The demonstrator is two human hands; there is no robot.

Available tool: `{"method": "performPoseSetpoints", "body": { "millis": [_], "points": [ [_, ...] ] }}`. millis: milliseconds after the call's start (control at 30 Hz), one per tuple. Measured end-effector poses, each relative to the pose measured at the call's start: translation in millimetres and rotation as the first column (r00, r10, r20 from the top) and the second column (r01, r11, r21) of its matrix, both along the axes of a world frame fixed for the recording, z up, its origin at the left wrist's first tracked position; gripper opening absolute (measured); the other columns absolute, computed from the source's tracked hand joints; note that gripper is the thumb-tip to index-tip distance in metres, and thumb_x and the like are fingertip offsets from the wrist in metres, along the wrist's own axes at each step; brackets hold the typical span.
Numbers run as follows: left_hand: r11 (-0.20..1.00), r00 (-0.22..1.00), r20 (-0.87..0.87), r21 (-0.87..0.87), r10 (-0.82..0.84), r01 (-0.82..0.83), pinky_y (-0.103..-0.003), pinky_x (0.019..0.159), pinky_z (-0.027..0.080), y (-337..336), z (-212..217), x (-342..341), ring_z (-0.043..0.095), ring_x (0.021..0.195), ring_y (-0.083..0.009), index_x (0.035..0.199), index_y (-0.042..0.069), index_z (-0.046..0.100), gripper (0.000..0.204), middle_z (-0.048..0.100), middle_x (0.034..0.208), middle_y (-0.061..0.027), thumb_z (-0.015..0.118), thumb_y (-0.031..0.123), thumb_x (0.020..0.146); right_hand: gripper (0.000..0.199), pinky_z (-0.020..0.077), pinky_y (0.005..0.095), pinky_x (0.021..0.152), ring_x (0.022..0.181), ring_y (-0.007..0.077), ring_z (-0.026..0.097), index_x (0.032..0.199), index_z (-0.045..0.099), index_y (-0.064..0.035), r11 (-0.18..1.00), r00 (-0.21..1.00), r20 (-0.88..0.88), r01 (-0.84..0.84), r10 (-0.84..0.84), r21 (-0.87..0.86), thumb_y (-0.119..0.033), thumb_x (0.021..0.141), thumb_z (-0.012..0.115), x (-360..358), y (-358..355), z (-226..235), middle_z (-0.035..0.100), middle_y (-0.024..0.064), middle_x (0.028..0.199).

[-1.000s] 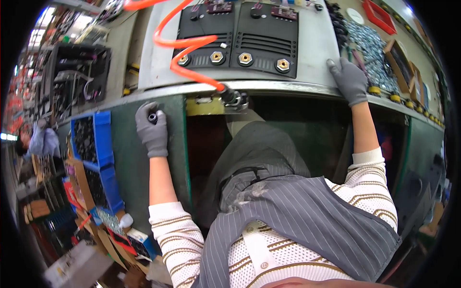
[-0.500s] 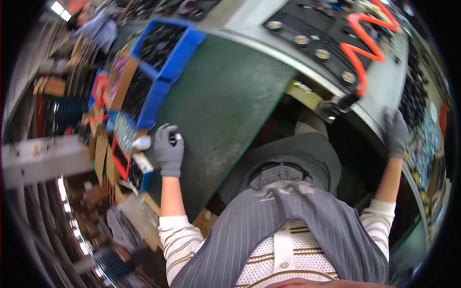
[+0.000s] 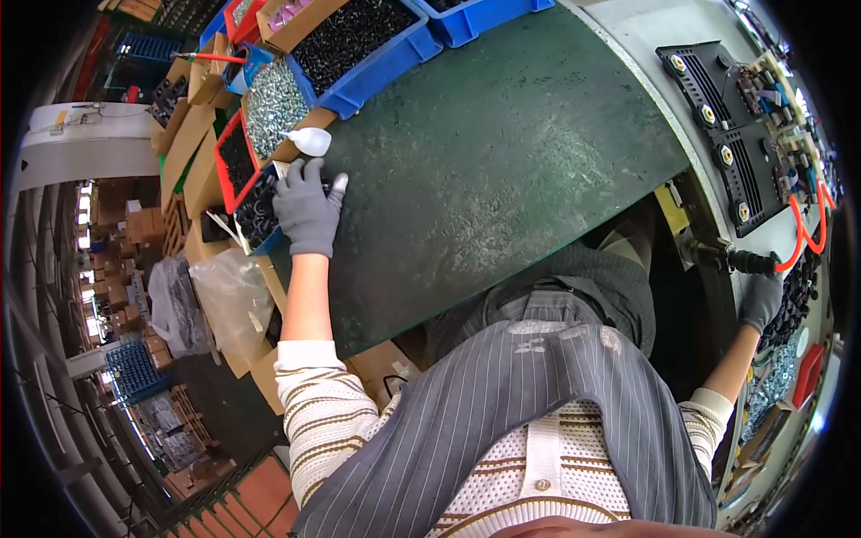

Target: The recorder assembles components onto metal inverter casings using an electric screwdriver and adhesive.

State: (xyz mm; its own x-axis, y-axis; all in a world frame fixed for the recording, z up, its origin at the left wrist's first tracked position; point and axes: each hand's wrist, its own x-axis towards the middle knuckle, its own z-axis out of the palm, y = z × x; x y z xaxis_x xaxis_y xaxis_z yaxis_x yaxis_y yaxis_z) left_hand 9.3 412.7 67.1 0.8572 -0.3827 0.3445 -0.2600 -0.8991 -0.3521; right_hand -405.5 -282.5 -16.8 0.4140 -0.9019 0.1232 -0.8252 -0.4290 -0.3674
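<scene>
My left hand [image 3: 308,208], in a grey glove, is palm down at the left edge of the green table [image 3: 502,161]. Its fingers are apart and the thumb points away from them; I see nothing in its grip. Beside it is a small blue box [image 3: 262,235] of black curved parts, and a white squeeze bottle [image 3: 311,141] lies just beyond the fingertips. On the far right, my gloved right hand [image 3: 762,300] is near a bin of black parts [image 3: 796,291], right by the black handle [image 3: 752,262] of an air tool. Its fingers are partly hidden.
Blue bins [image 3: 359,54] of small black parts line the table's far left, beside a tray of silver screws [image 3: 276,108]. Black slotted plates [image 3: 749,175] with brass-coloured fittings lie on the grey bench at right, near an orange coiled hose [image 3: 798,235]. A plastic bag [image 3: 235,291] hangs at left.
My view has turned toward the left. My left hand has gone from curled fingers to spread ones, beside the small blue box. My right hand now appears next to the air tool's handle.
</scene>
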Motion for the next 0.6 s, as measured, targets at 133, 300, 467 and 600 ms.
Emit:
{"method": "performPoseSetpoints", "body": {
  "millis": [133,300,467,600],
  "points": [
    [0.999,0.998,0.058,0.012,0.034,-0.035,-0.05,0.095,0.045,-7.6,6.7,-3.0,0.056,0.115,-0.0353,0.128,0.018,0.063,0.054,0.06,0.13,-0.0107,0.064,0.057,0.091,0.044,0.049,0.0354,0.091,0.106,0.0251,0.069,0.138,0.06,-0.0104,0.999,0.996,0.082,-0.038,0.038,-0.004,-0.027,0.097,0.058,-11.7,-6.9,-9.3,0.073,0.0148,0.114],
    [0.963,0.949,0.249,-0.139,-0.192,0.231,-0.048,0.096,0.045,-13.1,57.4,29.1,0.055,0.113,-0.0358,0.124,0.019,0.066,0.045,0.062,0.122,-0.0105,0.068,0.049,0.09,0.041,0.0498,0.0365,0.085,0.098,0.0248,0.07,0.136,0.061,-0.0111,0.997,0.996,0.055,-0.072,0.07,0.03,-0.023,0.097,0.059,-23.2,-23.5,-23.7,0.073,0.0139,0.107],
    [0.887,0.901,0.243,-0.211,-0.36,0.412,-0.042,0.094,0.048,-29.1,110.8,138.8,0.064,0.102,-0.031,0.117,0.015,0.071,0.033,0.07,0.109,-0.0097,0.069,0.036,0.092,0.04,0.0498,0.0366,0.081,0.092,0.0237,0.07,0.136,0.059,-0.0113,0.994,0.986,0.162,-0.06,0.045,0.094,-0.027,0.1,0.059,-29.8,-29.9,-33.5,0.073,0.0121,0.1],
    [0.797,0.96,-0.112,-0.587,-0.257,0.145,-0.04,0.09,0.052,-59.5,130.7,231.2,0.07,0.098,-0.0286,0.115,0.011,0.074,0.033,0.075,0.106,-0.0109,0.067,0.036,0.094,0.04,0.0465,0.0352,0.069,0.075,0.019,0.064,0.137,0.059,-0.0152,0.995,0.987,0.139,-0.067,0.077,-0.072,-0.032,0.101,0.06,-33.7,-24.9,-36.8,0.066,0.0061,0.083]
  ]
}}
